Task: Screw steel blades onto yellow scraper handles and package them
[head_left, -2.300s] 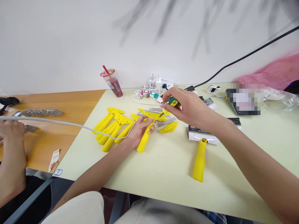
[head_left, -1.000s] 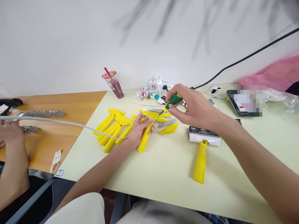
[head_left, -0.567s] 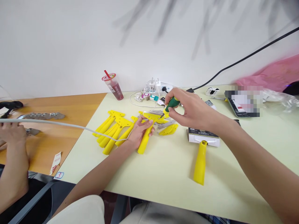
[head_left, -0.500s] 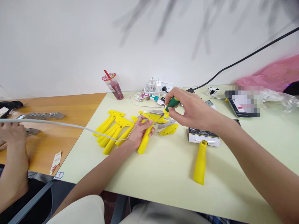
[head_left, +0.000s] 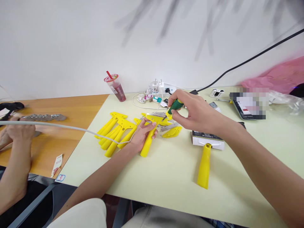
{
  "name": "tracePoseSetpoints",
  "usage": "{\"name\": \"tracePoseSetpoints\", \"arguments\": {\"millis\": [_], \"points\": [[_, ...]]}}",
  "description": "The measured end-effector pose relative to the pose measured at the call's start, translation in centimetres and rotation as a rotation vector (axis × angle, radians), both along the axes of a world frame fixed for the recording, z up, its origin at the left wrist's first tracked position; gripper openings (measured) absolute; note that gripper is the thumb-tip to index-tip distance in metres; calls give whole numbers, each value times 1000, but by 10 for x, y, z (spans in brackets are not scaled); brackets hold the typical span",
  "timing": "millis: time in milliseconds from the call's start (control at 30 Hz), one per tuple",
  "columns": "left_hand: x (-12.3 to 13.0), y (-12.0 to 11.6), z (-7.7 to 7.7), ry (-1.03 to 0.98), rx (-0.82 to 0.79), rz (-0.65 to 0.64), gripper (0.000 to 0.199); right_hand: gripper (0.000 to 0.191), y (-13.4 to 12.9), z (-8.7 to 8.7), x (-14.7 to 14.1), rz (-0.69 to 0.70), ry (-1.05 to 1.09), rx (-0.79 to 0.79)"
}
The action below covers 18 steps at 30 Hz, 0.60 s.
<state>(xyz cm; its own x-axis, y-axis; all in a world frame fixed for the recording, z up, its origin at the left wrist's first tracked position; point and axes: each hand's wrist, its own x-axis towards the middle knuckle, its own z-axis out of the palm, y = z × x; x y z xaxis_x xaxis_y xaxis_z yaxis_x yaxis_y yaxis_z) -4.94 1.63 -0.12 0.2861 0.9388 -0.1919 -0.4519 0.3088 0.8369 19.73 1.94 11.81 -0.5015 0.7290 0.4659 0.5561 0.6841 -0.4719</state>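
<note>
My left hand (head_left: 142, 134) is closed round a yellow scraper (head_left: 147, 144), its handle pointing down toward the table's front edge and its head with a metal blade facing away. In my right hand (head_left: 190, 109) is a screwdriver (head_left: 176, 106) with a green and yellow handle. Its tip is at the right end of the scraper's head; whether it sits in a screw is too small to tell. Several yellow scraper handles (head_left: 116, 136) lie left of my left hand. Behind and right of the held scraper are loose metal blades (head_left: 169, 126) and yellow head pieces (head_left: 172, 132).
A scraper with a yellow handle (head_left: 203, 166) and a packaged head lies at right. At the back stand a drink cup (head_left: 116, 88) and a power strip (head_left: 158, 87). A white cable (head_left: 71, 127) crosses my left wrist. A co-worker's hands (head_left: 20, 131) are at the wooden table.
My hands, the scraper and the screwdriver stay in nearly the same place. The co-worker's hand at the far left has moved slightly right, and a second hand shows beside it.
</note>
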Motion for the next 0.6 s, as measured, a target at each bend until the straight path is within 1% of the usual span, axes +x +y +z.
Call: {"name": "tracePoseSetpoints", "arguments": {"millis": [333,600], "points": [[0,-1,2,-7,-17,12,60,22,-2,3,1,0,28,5],[0,2,5,-58,-90,80,59,21,-6,8,-1,7,66,-6]]}}
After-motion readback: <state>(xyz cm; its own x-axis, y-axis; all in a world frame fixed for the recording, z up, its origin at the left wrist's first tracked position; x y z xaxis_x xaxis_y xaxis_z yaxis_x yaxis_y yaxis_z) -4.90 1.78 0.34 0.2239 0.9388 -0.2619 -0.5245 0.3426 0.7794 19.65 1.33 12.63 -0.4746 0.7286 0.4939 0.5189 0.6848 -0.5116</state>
